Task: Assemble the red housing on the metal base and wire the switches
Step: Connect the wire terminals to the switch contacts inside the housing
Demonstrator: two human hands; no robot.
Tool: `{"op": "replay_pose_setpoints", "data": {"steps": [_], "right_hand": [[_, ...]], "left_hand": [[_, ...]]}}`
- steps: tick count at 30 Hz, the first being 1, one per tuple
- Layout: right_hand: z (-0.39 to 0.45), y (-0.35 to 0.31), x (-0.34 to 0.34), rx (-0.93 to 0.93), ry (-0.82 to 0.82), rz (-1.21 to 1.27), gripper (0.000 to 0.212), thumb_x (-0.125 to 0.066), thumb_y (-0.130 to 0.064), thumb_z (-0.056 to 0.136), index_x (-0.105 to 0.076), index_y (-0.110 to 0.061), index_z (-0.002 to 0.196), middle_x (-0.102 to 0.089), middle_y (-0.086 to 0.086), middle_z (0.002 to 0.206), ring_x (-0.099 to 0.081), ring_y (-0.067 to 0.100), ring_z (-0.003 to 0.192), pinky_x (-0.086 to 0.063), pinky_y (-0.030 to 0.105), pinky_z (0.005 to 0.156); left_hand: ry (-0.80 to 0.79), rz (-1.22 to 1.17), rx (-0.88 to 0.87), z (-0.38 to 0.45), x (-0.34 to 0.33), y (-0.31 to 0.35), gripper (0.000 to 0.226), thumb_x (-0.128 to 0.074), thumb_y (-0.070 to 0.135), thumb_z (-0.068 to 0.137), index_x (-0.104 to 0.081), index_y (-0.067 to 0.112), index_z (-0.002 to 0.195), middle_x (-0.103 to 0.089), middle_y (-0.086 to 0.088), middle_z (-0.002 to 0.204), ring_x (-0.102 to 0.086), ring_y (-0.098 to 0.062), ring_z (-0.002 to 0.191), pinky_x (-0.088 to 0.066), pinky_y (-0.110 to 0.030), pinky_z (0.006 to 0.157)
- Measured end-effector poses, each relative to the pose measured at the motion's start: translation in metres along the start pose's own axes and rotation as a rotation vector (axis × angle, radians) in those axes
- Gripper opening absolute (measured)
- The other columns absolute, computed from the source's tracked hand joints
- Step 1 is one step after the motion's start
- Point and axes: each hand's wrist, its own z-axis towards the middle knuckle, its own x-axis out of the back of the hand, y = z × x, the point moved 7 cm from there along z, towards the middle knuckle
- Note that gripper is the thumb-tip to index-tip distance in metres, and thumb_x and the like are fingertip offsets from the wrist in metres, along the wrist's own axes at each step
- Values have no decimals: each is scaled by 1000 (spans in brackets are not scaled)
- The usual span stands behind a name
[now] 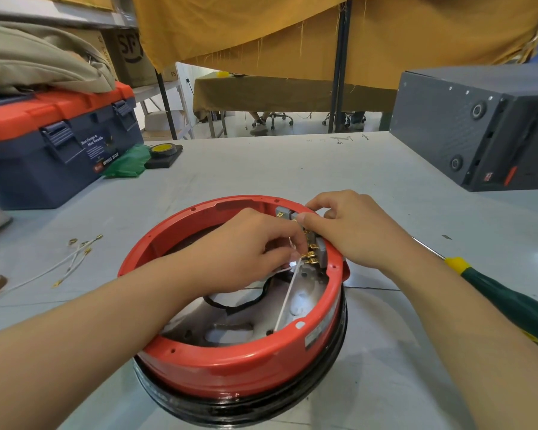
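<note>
The red housing (243, 364) is sitting on the black-rimmed metal base (249, 408) at the near centre of the grey table (292, 169). At two o'clock on the ring's inner wall, grey switches (320, 254) with brass terminals are standing in a row. The left hand (239, 252) is reaching into the ring, its curled fingers pinching a white wire (288, 297) at the terminals; the wire is running down toward five o'clock. The right hand (351, 228) is resting over the rim at two o'clock, thumb and bent fingers pinching an upper switch. A green-handled screwdriver (503, 301) is lying at three o'clock, beside the right forearm. Loose white wires (75, 259) are lying at nine o'clock. A blue and orange toolbox (53, 144) is standing at ten o'clock, a dark grey box (479, 125) at one o'clock.
</note>
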Motion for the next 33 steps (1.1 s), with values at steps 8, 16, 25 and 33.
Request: {"op": "replay_pose_setpoints", "data": {"steps": [8,16,25,33], "right_hand": [[-1,-1,-1,-13,-3,-4,23,-53,-40,91,-67,-23,97,-55,-2,52,-47,7,49,-33,20,49],[-1,-2,-2,-7,1,-18,23,-53,-40,91,-67,-23,98,-59,2,55,-48,10,50,-35,24,50],[0,-3,-2,2,4,-40,25,-52,-39,91,-67,-21,99,-66,10,67,-50,13,61,-44,31,63],[-1,-3,-2,3,9,-45,25,-52,-40,92,-67,-22,100,-58,3,58,-46,10,58,-38,28,57]], "left_hand": [[19,66,-64,-1,0,5,12,-58,12,90,-69,18,93,-69,2,82,-59,-13,73,-44,-29,70],[8,112,-49,-1,-2,3,12,-54,18,93,-65,22,95,-66,8,87,-57,-13,81,-48,-41,73],[-5,127,-71,0,-3,5,11,-53,16,93,-61,22,90,-47,24,70,-46,4,68,-47,-40,70],[-6,108,-75,1,-4,7,10,-53,15,94,-60,20,90,-52,16,71,-47,-2,66,-45,-35,67]]}}
